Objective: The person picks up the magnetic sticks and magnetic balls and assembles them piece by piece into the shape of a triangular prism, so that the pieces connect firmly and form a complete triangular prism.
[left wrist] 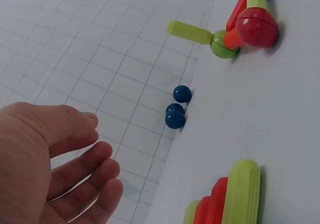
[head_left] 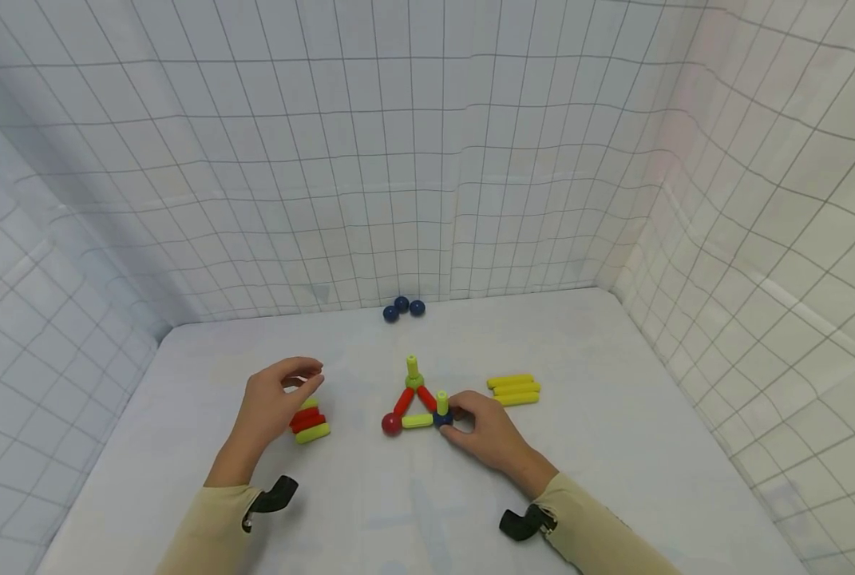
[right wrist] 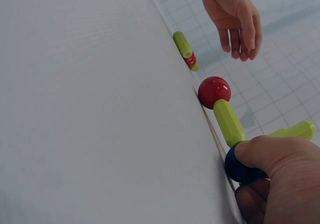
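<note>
On the table stands a triangle built of balls and rods. Its corners are a red ball [head_left: 392, 423], a green ball [head_left: 414, 382] and a dark blue ball [right wrist: 242, 165]. A light green rod [head_left: 417, 421] joins red to blue; red rods [head_left: 404, 400] form the other two sides. Upright light green rods rise from the green and the blue ball. My right hand [head_left: 486, 431] pinches the blue ball between thumb and fingers. My left hand [head_left: 275, 402], fingers loosely bent and holding nothing, hovers over a row of red and light green rods [head_left: 312, 433].
Three loose dark blue balls [head_left: 401, 304] lie at the back of the table, by the gridded cloth wall [head_left: 413, 160]. Right of the triangle are three yellow rods [head_left: 515, 389] side by side. Gridded cloth also rises along the left and right sides.
</note>
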Available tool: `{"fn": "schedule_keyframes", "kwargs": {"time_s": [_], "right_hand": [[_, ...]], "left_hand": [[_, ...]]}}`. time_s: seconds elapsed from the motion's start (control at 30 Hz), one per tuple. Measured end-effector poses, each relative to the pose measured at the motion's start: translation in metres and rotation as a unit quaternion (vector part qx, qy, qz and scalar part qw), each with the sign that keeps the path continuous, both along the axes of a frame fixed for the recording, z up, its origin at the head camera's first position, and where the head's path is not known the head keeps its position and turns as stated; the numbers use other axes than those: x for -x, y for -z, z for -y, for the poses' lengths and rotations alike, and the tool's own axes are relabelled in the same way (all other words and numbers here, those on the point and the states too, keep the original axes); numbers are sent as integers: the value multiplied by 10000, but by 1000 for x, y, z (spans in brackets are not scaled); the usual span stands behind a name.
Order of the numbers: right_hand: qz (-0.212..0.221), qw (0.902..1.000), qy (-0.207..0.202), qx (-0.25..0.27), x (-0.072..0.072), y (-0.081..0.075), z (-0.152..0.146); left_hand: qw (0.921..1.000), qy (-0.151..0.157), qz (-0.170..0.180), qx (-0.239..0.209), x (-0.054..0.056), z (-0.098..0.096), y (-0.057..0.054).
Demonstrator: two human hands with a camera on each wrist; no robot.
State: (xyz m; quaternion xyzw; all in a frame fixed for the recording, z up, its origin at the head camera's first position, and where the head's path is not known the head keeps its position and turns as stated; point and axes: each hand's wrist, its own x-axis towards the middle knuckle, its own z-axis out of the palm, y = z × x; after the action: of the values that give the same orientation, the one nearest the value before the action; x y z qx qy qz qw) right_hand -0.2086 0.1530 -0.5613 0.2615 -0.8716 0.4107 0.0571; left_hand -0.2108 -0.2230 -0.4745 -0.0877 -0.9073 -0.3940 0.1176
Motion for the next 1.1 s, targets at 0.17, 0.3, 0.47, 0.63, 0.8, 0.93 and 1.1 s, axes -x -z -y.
{"fn": "schedule_keyframes", "kwargs": {"time_s": [0.17, 0.3, 0.47, 0.63, 0.8, 0.93, 1.1], "right_hand": [[-35, 10000, -5, 14, 1, 1, 0], [-122, 9999, -18, 27, 1, 1, 0], [-126, 9999, 2, 27, 1, 1, 0], [-48, 10000, 25, 23, 1, 1, 0], [-35, 10000, 9, 5, 0, 1, 0], [-50, 10000, 4, -21, 0, 1, 0], [-42, 10000, -17, -9, 1, 1, 0]], "left_hand": [[9995, -156, 243, 148, -2, 13, 2], [9982, -89, 521, 267, -2, 23, 3], [9942, 86, 901, 581, -1, 30, 4], [9869, 266, 1304, 909, 2, 35, 7], [9800, 468, 1511, 1210, 6, 37, 12], [9752, 562, 1581, 1444, 11, 38, 18], [9716, 588, 1645, 1597, 16, 37, 21]]}}
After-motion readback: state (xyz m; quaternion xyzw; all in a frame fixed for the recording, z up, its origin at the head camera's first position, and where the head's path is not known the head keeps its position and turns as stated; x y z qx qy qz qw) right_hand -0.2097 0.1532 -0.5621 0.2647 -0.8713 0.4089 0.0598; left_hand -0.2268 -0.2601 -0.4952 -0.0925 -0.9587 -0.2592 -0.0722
